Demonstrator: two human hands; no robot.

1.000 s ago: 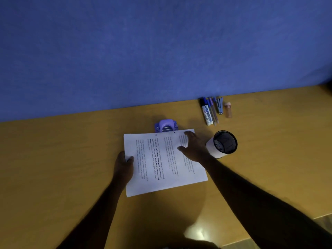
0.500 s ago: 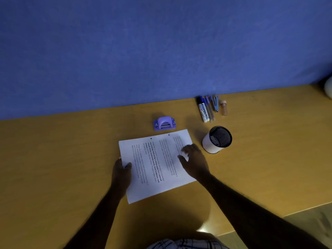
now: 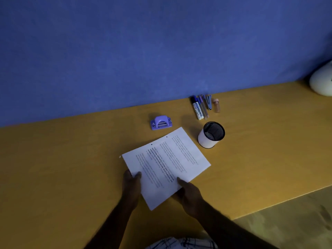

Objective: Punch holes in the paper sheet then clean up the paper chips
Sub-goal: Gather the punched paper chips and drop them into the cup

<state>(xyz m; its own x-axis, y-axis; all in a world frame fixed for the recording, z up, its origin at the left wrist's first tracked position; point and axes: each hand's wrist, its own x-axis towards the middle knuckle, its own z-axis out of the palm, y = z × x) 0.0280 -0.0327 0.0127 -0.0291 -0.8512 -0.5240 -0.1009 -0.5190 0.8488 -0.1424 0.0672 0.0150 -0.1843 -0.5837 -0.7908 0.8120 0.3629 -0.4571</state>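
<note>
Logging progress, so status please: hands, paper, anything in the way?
Left hand and right hand both grip the paper sheet. Two holes punched along its far edge. Hole punch apart behind it. One white chip by the sheet's left corner.

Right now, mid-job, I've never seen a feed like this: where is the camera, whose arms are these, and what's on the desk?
No machine here: one camera sits on a person's head, looking forward and down, so both arms are theirs. The left hand and right hand each pinch an edge of the paper sheet, which has two punched holes near its far edge. On the yellow desk lie a purple hole punch, a white cup, markers and pens by the blue wall, and a white speck at the sheet's corner, possibly a paper chip.
</note>
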